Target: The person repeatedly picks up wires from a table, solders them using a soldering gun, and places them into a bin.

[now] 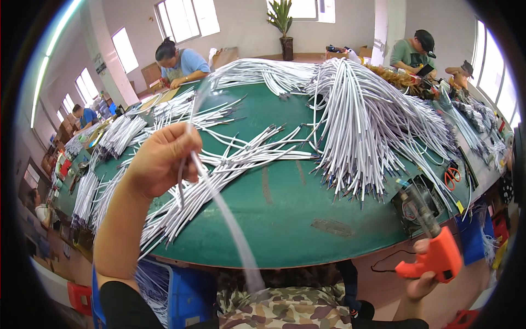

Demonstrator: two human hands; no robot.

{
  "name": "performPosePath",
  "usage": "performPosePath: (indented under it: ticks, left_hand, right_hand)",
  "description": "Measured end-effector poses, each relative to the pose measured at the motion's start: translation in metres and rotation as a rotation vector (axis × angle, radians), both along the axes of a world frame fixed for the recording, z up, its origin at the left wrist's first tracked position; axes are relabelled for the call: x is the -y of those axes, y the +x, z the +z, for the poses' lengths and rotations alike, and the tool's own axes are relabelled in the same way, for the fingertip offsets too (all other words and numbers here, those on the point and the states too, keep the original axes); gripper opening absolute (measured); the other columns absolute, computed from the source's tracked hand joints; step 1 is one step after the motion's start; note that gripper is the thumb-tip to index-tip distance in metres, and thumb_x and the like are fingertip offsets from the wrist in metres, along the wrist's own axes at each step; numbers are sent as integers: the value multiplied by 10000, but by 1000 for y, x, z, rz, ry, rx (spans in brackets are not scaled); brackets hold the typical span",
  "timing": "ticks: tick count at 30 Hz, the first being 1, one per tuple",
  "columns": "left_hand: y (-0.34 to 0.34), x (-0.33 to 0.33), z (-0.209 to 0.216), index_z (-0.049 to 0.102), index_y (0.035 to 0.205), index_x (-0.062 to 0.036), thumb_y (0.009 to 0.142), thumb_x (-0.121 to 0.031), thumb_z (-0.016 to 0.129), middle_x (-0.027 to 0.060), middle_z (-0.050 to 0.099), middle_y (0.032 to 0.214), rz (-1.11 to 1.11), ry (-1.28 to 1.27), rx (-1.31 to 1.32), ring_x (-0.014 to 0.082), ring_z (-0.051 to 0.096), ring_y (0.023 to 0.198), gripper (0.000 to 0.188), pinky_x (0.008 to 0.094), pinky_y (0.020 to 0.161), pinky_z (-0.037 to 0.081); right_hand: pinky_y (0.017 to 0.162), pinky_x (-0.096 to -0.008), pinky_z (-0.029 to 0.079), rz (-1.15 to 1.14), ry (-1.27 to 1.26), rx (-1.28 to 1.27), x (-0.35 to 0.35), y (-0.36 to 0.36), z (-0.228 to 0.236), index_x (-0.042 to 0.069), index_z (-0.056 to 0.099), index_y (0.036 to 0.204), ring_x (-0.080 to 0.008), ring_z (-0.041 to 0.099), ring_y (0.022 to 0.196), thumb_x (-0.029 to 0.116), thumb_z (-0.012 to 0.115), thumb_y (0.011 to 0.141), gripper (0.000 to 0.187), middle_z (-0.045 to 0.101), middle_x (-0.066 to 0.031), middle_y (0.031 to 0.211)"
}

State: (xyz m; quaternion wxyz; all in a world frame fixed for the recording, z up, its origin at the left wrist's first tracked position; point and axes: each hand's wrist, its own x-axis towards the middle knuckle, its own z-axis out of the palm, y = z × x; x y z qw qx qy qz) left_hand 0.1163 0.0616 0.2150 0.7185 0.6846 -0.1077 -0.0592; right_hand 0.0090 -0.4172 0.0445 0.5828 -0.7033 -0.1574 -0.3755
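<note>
blue bin (194,299) of thin wires (153,285) below our left fingers (185,143), pinched on bendy cable (226,213), right fingers (422,245) wrapped round orange gun (438,256)

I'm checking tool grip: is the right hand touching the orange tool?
Touching. The head view shows the right hand gripping the orange tool, pressed against it from two sides.

Below the fingers of the left hand (164,159), the white cable (223,205) is blurring into a pale streak, and the curled fingers are hiding its gripped stretch. Above them, its other length is smearing too, leaving its end unclear. Under those fingers, the left sleeve (126,307) is covering part of a blue crate (192,296). Around the orange gun (441,257), the right hand (422,285) is showing only partly.
</note>
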Motion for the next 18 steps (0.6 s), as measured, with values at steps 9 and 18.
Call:
performPosePath:
  ticks: [9,18]
  left_hand:
    - [-46,116,-174,548,941,-40,956,-105,579,118,582,910,452,-758,-403,260,635,866,73,400,811,579]
    - [-67,126,-230,506,1099,3,952,-91,599,137,581,1053,317,-754,-511,222,607,1001,198,376,938,522]
  right_hand:
    - [878,-372,429,388,270,-110,-62,14,52,-39,400,1313,-254,548,959,614,458,932,758,578,-131,1017]
    - [1068,-473,370,844,526,-440,-207,60,-43,-22,418,1363,-332,520,1231,461,534,959,640,598,-178,1230]
